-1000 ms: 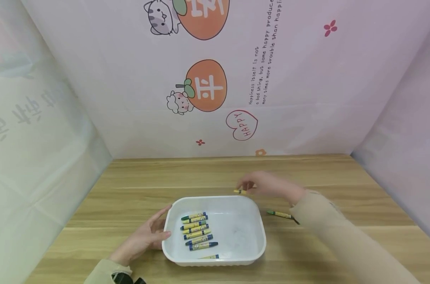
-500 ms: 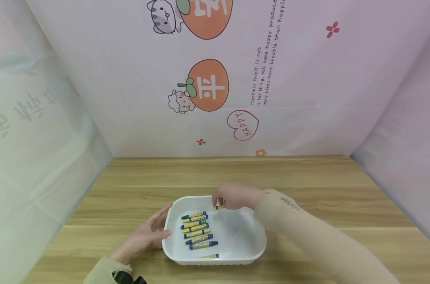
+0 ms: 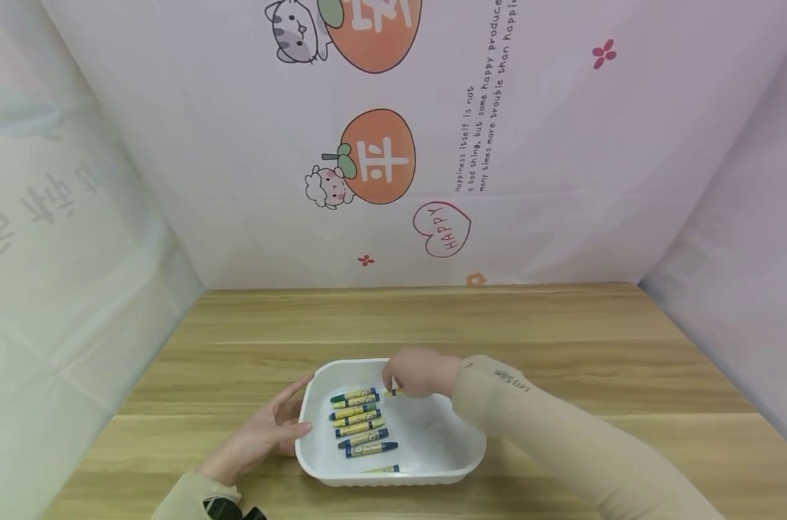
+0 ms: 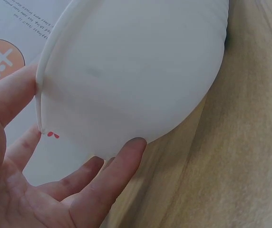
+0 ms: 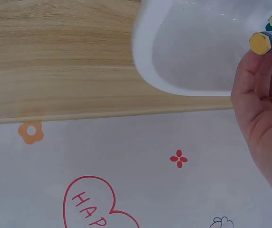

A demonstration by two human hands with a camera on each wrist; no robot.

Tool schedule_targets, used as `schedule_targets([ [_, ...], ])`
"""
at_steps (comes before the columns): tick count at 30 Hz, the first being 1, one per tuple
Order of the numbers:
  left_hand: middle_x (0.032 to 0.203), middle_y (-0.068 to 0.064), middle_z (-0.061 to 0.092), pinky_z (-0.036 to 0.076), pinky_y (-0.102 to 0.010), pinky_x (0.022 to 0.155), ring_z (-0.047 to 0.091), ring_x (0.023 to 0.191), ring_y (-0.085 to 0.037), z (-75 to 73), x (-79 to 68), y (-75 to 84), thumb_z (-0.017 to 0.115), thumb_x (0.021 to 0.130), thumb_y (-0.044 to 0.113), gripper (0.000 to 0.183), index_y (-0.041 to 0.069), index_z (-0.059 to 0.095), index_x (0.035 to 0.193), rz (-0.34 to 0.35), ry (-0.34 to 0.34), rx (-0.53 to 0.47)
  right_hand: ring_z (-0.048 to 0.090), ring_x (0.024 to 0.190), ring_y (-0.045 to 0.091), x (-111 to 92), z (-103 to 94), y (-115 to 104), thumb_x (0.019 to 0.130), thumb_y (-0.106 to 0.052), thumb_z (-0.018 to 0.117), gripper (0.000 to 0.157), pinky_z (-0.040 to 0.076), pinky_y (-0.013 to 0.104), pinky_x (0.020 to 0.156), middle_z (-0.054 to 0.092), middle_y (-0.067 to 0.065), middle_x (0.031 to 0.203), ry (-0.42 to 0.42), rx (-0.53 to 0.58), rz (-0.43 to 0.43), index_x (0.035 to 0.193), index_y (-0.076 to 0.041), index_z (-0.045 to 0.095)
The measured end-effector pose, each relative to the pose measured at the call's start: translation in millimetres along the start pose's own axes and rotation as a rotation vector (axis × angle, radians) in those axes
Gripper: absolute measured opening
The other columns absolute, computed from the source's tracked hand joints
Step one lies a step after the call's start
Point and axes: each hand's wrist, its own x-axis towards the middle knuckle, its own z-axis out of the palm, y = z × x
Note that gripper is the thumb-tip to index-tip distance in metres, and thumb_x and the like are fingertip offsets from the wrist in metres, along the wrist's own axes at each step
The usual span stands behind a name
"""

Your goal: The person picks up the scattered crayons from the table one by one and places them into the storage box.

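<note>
A white plastic tub [image 3: 435,474] stands on the wooden table. My left hand [image 3: 263,437] holds its left side, with fingers [image 4: 119,175] spread against the outer wall and rim. Inside, along the left half, several yellow-wrapped crayons [image 3: 360,427] lie in a column, and a single crayon [image 3: 384,469] is partly hidden by the near wall. My right hand [image 3: 419,372] is low over the tub's far side, pinching a yellow crayon [image 5: 267,42] beside the top of the column. In the right wrist view its flat yellow end faces the camera.
The table [image 3: 601,347] meets a printed white backdrop [image 3: 536,238] at the back. White cloth sides [image 3: 74,238] rise at left and right. My right sleeve [image 3: 556,426] stretches over the tub's right rim and the table beside it.
My right hand has carried the yellow crayon leftward from beyond the tub's far rim and down into it. A green-tipped crayon right of the tub is now behind my sleeve. My left hand stays put.
</note>
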Motion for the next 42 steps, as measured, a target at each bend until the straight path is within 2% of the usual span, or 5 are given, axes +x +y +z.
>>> schedule_targets([
  [15,0.145,-0.042,0.013,0.055,-0.048,0.085,0.055,0.113,-0.029,-2.7,-0.4,-6.3,0.063,0.089,0.010,0.088,0.009,0.002,0.152,0.004,-0.002,-0.010,0.058,0.088,0.009,5,14.2,-4,0.086,-0.002,0.064,0.026,0.053,0.026,0.081,0.067,-0.006,0.100,-0.051,-0.027,0.030,0.100,-0.022,0.072],
  [21,0.145,-0.042,0.013,0.055,-0.049,0.085,0.056,0.112,-0.028,-2.5,-1.1,-8.0,0.063,0.089,0.009,0.088,0.009,0.001,0.152,0.011,-0.011,-0.014,0.059,0.089,0.009,7,18.0,-3,0.086,-0.002,0.063,0.027,0.053,0.027,0.084,0.067,-0.007,0.100,-0.064,0.004,0.036,0.102,-0.022,0.072],
  [27,0.145,-0.042,0.012,0.055,-0.049,0.085,0.055,0.113,-0.030,-1.4,-1.4,-7.5,0.063,0.089,0.009,0.089,0.010,0.001,0.152,0.004,-0.010,-0.018,0.058,0.088,0.009,3,18.6,0,0.087,-0.004,0.062,0.026,0.053,0.027,0.081,0.066,-0.006,0.099,-0.045,0.074,0.047,0.106,-0.020,0.071],
  [36,0.146,-0.042,0.012,0.055,-0.048,0.084,0.056,0.112,-0.030,-2.0,0.8,-5.2,0.064,0.088,0.009,0.089,0.010,0.002,0.152,-0.001,-0.001,-0.011,0.054,0.080,0.009,-18,-0.2,21,0.088,-0.006,0.064,0.018,0.051,0.024,0.073,0.063,-0.004,0.086,0.039,0.151,-0.055,0.104,-0.012,0.070],
  [42,0.145,-0.042,0.012,0.056,-0.048,0.084,0.055,0.113,-0.031,-1.6,0.4,-2.3,0.063,0.089,0.010,0.089,0.009,0.000,0.152,0.007,-0.005,-0.018,0.055,0.080,0.010,-42,-9.3,40,0.088,-0.005,0.063,0.018,0.051,0.023,0.071,0.062,-0.004,0.083,0.113,0.242,-0.144,0.105,-0.007,0.069],
])
